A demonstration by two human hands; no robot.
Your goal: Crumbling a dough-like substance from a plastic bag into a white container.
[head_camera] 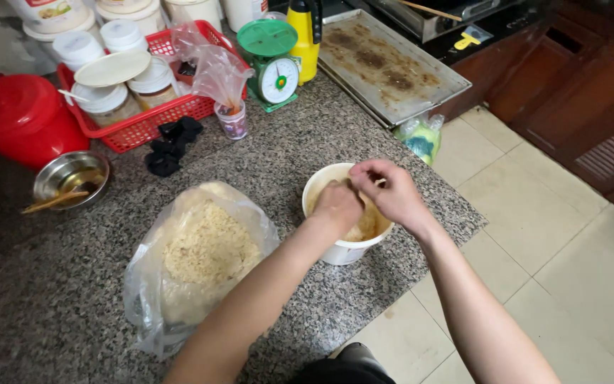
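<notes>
A white bucket [338,250] stands on the granite counter [58,299] near its right edge, holding a pale tan dough-like mass [365,226]. Inside the bucket, my left hand [337,205] is closed in a fist and pressed into that mass. My right hand [389,189] hovers over the bucket's rim with its fingers pinched together beside the left hand; what it pinches is hidden. To the left of the bucket lies a clear plastic bag [197,263] of pale crumbly meal.
A red basket [152,122] of lidded jars stands at the back, with a green kitchen scale [271,64] and a plastic cup [234,121] beside it. A stained metal tray [385,64], red pot [17,117], steel bowl [71,178] and black cloth [170,142] surround them.
</notes>
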